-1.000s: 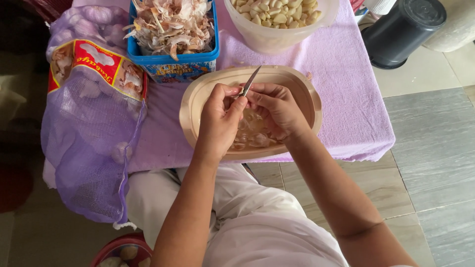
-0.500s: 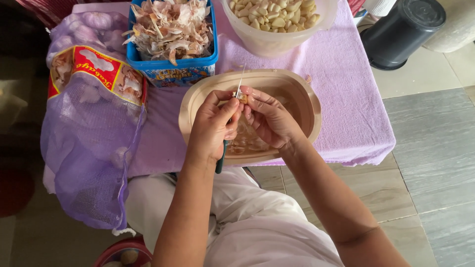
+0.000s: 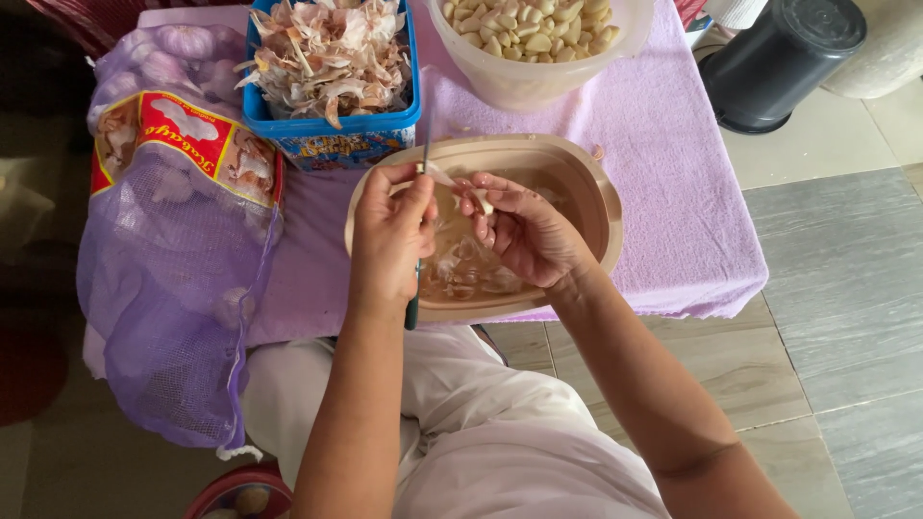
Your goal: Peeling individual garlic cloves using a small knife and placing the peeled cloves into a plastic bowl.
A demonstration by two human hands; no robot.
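Observation:
My left hand [image 3: 389, 235] grips a small knife [image 3: 413, 306] with a dark green handle, blade pointing up, and pinches a strip of papery garlic skin [image 3: 440, 174] at its tip. My right hand [image 3: 524, 231] holds a pale garlic clove [image 3: 484, 203] between fingers and thumb. Both hands hover over a tan oval basin [image 3: 586, 197] that holds wet cloves. The hands are a few centimetres apart.
A blue tub [image 3: 332, 130] of garlic skins and a clear tub [image 3: 538, 77] of peeled cloves stand behind the basin on a lilac cloth [image 3: 673, 192]. A purple mesh sack [image 3: 163, 279] of garlic hangs at the left. A black bin [image 3: 779, 62] stands on the tiled floor.
The knife has turned from blade tilted right to blade upright with its handle hanging below my left fist. My hands have drawn slightly apart, pulling skin off the clove.

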